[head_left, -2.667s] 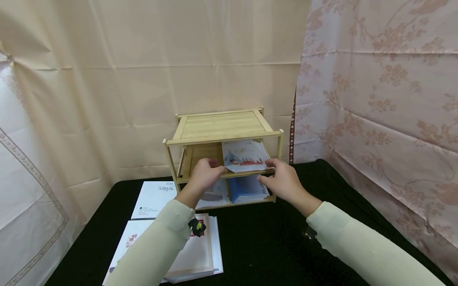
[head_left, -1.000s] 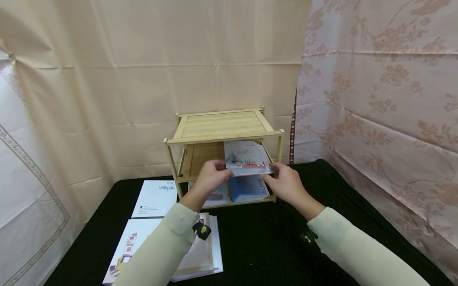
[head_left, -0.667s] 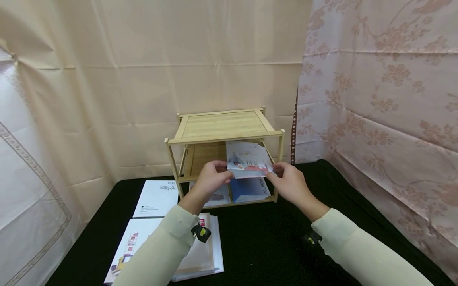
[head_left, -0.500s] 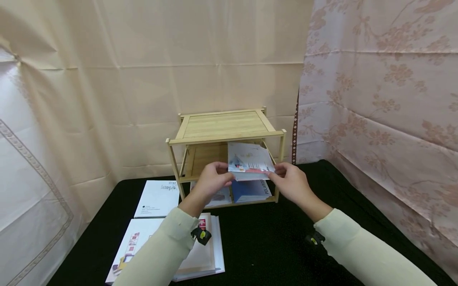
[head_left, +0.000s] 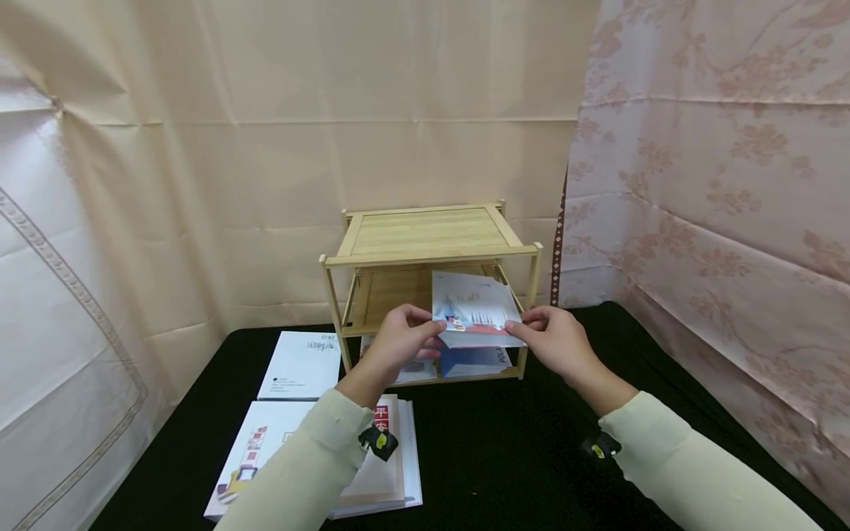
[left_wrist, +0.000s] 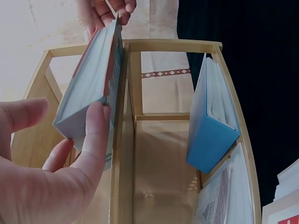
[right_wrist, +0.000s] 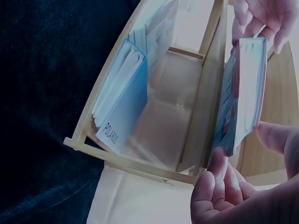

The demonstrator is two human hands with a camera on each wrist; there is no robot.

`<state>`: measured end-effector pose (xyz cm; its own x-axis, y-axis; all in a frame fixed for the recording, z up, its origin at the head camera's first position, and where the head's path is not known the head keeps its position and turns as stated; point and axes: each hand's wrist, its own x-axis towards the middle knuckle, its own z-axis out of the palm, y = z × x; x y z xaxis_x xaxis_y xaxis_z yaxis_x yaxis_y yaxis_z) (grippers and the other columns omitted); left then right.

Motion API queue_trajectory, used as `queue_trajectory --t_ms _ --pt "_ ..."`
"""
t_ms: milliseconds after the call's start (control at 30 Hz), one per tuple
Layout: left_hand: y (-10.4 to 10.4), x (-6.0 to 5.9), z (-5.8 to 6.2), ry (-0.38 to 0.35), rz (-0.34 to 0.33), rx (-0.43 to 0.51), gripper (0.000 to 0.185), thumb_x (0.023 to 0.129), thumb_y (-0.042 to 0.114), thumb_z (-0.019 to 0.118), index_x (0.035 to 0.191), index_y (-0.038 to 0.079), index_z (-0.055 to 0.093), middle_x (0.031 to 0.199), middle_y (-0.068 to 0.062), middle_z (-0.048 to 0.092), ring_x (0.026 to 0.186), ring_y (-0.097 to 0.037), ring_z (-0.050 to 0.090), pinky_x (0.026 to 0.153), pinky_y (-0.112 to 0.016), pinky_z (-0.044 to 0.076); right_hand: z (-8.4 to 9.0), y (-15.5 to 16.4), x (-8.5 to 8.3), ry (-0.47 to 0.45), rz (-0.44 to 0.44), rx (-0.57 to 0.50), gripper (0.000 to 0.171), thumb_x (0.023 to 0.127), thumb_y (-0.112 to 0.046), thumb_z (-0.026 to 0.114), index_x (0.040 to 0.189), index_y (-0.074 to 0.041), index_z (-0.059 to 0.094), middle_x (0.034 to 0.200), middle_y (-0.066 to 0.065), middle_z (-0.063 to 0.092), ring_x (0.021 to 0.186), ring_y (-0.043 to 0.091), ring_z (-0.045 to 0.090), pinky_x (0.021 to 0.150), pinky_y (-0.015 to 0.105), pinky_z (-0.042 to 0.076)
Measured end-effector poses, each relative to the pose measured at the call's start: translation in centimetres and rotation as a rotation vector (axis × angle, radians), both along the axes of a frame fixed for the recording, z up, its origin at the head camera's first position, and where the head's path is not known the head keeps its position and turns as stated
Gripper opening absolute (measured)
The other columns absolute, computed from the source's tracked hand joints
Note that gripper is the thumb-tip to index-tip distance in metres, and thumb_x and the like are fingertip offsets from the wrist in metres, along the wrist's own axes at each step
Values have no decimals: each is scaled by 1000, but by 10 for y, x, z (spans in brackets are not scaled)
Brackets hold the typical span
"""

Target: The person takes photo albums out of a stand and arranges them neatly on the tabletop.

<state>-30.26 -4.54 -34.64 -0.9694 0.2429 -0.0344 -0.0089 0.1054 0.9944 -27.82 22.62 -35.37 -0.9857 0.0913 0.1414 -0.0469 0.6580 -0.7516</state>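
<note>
Landmark: we take the wooden shelf rack, which stands on the black tablecloth.
Behind the rack: we see a beige curtain with fold creases across it.
Right of the rack: a pink cloth with flower pattern hangs there, and it reaches down to the tablecloth.
Left of the rack: a shiny cream cloth with a braided border hangs there.
Light: we find it soft and even, with no hard shadows around the rack.

The blue book on the rack's lowest shelf reads "POLARO…" along its spine. The white booklets' print near the worktop's left edge is too small to read.
</note>
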Motion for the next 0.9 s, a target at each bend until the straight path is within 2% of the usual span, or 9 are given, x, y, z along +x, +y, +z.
queue_trajectory --t_ms 333,467,600,733,900 --pt "0 5 -3 -31 20 -12 37 96 24 74 122 4 56 115 -17 63 93 -29 74 92 -46 62 -1 4 4 -53 14 -46 63 92 -48 75 132 -2 63 111 15 71 92 26 69 73 28 55" --pt "-1 7 -4 -47 12 -2 36 96 23 74 121 5 55 115 -18 67 93 -28 75 90 -44 63 -2 4 8 -68 28 -72 64 91 -48 76 132 -1 62 113 14 68 94 23 65 74 28 53" --pt "-1 9 -6 -61 -1 25 38 96 22 74 123 4 54 117 -20 69 96 -30 76 86 -39 64 -3 4 12 -70 45 -94 66 91 -47 77 133 1 62 121 18 66 103 25 63 78 29 54" --pt "-2 12 -7 -64 -11 29 46 96 22 74 131 4 51 118 -21 68 99 -34 75 81 -34 65 -3 4 17 -88 71 -119 71 91 -45 77 138 4 58 128 24 66 109 29 66 89 38 58" --pt "-4 15 -9 -56 -45 12 60 95 25 74 146 5 48 121 -18 70 96 -30 75 83 -35 64 -2 4 23 -122 97 -146 76 91 -44 77 143 6 52 130 26 67 113 32 68 102 52 55"
